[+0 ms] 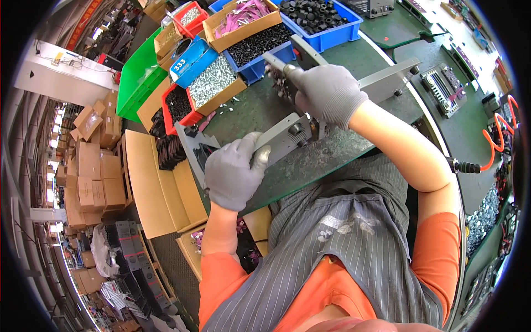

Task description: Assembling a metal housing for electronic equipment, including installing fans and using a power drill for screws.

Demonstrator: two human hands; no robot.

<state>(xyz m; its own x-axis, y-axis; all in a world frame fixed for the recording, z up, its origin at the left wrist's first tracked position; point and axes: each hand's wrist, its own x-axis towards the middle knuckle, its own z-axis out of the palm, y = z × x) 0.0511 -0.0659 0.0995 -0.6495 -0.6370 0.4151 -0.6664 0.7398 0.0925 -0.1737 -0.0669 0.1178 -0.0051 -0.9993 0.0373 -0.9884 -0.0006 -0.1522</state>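
Observation:
My left hand [235,171], in a grey glove, grips the near end of a flat grey metal plate [283,137] lying on the green bench top [243,110]. My right hand [327,93], also gloved, is closed around the handle of a grey power screwdriver [278,62] whose lower end meets the plate near two round black fittings. A second, longer grey metal bracket [387,80] lies just beyond my right wrist.
Blue, red and cardboard bins of black caps [315,14], silver screws [213,80] and pink ties [240,14] line the bench's far edge. A green bin [138,83] and open cartons [160,188] stand left. An orange coiled air hose [498,146] hangs at right.

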